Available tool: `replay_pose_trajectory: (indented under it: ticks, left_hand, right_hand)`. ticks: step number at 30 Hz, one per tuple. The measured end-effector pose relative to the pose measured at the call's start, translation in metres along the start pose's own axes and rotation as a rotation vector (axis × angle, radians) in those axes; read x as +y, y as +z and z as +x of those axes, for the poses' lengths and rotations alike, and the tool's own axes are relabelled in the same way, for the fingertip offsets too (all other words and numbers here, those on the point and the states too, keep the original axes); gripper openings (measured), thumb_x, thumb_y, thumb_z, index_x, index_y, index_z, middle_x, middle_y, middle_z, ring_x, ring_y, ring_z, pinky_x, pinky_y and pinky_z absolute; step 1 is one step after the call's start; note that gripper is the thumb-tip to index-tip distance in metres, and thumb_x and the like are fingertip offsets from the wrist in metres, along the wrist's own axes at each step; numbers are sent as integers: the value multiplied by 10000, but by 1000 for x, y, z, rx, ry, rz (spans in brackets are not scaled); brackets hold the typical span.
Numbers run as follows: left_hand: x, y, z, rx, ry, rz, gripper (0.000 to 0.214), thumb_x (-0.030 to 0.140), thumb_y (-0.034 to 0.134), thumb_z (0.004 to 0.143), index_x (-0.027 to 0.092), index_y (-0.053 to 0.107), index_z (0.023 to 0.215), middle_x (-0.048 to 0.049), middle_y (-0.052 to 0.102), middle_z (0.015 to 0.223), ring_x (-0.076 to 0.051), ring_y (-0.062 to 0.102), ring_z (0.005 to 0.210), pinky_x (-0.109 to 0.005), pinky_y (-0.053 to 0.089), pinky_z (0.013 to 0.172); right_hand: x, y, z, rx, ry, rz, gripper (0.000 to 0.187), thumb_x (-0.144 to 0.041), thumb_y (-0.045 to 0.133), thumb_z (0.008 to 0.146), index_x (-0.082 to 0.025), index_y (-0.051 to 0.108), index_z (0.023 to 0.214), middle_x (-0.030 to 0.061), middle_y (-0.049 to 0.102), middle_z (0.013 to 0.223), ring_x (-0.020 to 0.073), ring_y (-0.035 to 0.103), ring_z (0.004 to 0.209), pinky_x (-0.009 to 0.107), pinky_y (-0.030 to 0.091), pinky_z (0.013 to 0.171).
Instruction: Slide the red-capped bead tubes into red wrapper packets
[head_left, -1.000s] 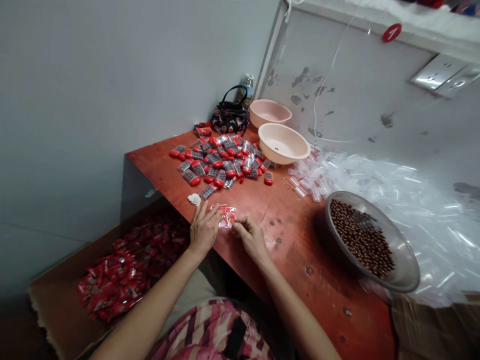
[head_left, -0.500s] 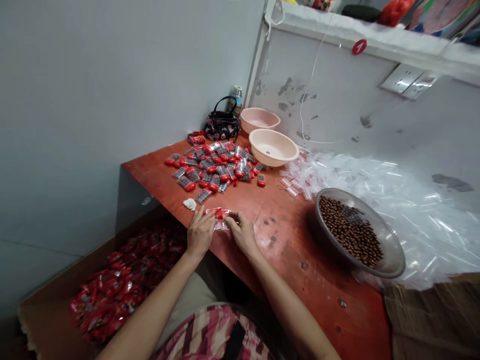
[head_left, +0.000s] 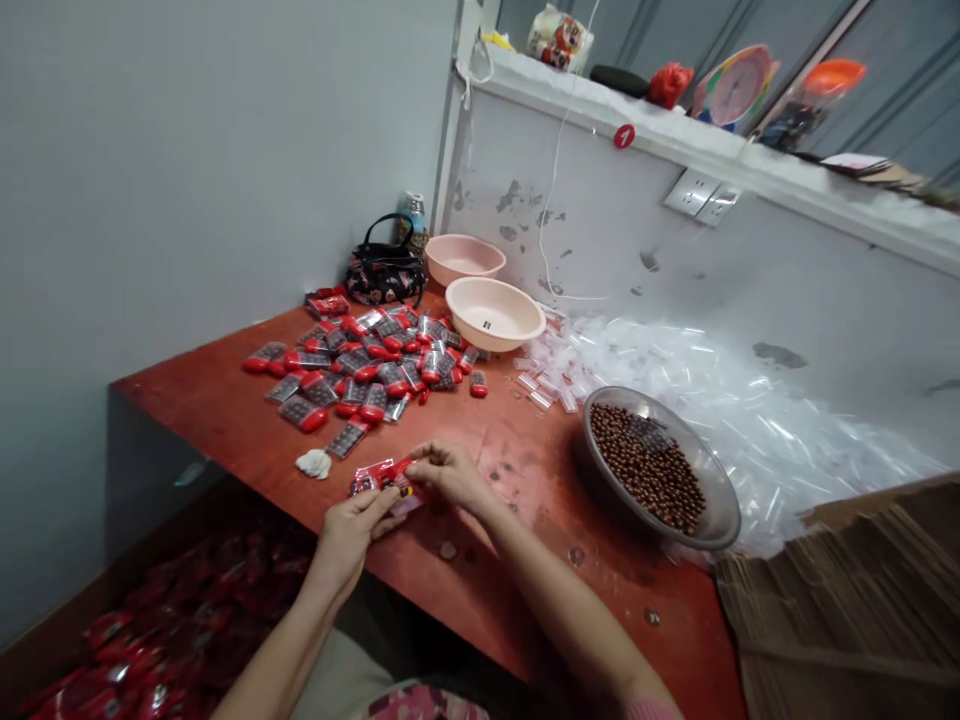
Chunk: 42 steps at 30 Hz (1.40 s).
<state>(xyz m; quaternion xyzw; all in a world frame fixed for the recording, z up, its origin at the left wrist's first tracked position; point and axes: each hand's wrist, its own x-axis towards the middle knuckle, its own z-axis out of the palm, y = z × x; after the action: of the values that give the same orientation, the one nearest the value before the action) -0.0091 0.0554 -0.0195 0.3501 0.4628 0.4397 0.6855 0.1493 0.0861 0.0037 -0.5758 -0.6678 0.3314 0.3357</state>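
Both my hands hold a small red and clear packet [head_left: 382, 477] just above the near edge of the red table [head_left: 225, 420]. My left hand [head_left: 352, 525] pinches its lower left end. My right hand [head_left: 446, 470] pinches its right end with fingers closed. A pile of several filled red-capped packets [head_left: 360, 360] lies further back on the table. A small white scrap [head_left: 315, 463] lies just left of my hands.
A metal bowl of brown beads [head_left: 660, 470] sits to the right, beside a heap of clear plastic sleeves [head_left: 712, 380]. Two pink basins [head_left: 491, 310], a black handbag [head_left: 386, 270] and a bottle stand at the back. Red packets [head_left: 150, 650] fill a box at lower left. Cardboard [head_left: 840, 610] lies at right.
My hands have lifted the packet off the table and hold it between them. The camera has swung up and right, showing the shelf above the wall.
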Motion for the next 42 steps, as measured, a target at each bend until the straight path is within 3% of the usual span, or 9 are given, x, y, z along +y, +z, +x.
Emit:
replay_pose_trajectory:
  ticks: [2,6,9,12,18,23,29,38,42]
  left_hand:
    - [2,2,-1,23,-48,-52,214,305,692,599,110,672,685,-36,666,676,-165,621,658,-261,520,632]
    - [6,7,-8,87,-89,-122,204,271,721,563,107,682,678,-51,674,672,-145,618,627,-203,502,567]
    - [6,10,-13,119,-114,-195,206,276,725,562,99,677,656,-58,671,654,-135,613,611,-187,493,535]
    - [7,11,-14,145,-130,-273,201,262,732,558,95,670,652,-55,663,637,-125,605,587,-190,496,526]
    - [10,12,-10,189,-131,-429,104,172,688,626,82,650,661,-55,648,622,-110,592,539,-183,500,487]
    - [12,18,-8,286,-133,-661,31,89,610,695,102,635,710,-45,655,645,-118,615,569,-222,535,539]
    - [13,28,-8,287,-121,-765,42,77,585,717,104,612,700,-56,656,646,-141,628,590,-277,551,580]
    - [3,44,-20,164,-62,-706,82,100,636,681,113,626,761,-40,668,706,-136,631,638,-243,538,607]
    - [4,41,-19,210,-74,-703,55,115,623,696,132,618,748,-29,667,727,-132,631,660,-258,535,624]
  right_hand:
    - [9,-27,22,67,-48,-426,207,-204,407,835,-166,549,981,54,652,893,155,604,786,263,458,691]
    - [33,-88,70,93,-33,-687,405,-61,316,817,-154,422,1196,146,347,1341,255,322,1212,415,312,914]
    - [49,-113,88,-10,-38,-835,427,-36,297,812,-174,421,1197,130,304,1372,264,214,1266,450,288,909]
    - [57,-119,89,-112,-72,-901,324,-79,310,838,-152,482,1103,152,470,1240,242,307,1213,401,305,893]
    - [53,-103,59,-108,-78,-860,161,-207,422,831,-117,539,894,161,603,946,239,523,929,334,361,801]
    - [26,-54,-19,-9,-17,-716,277,-263,273,891,-157,528,906,56,634,765,152,588,679,227,415,589]
    - [-17,10,-107,120,154,161,265,-336,330,874,-161,530,878,-32,526,535,94,504,420,184,404,419]
    - [-23,18,-114,239,190,334,218,-341,404,842,-181,546,885,-26,516,576,93,483,427,196,420,419]
    - [-23,15,-119,295,147,355,197,-331,402,845,-201,541,899,-13,541,616,109,500,450,213,427,431]
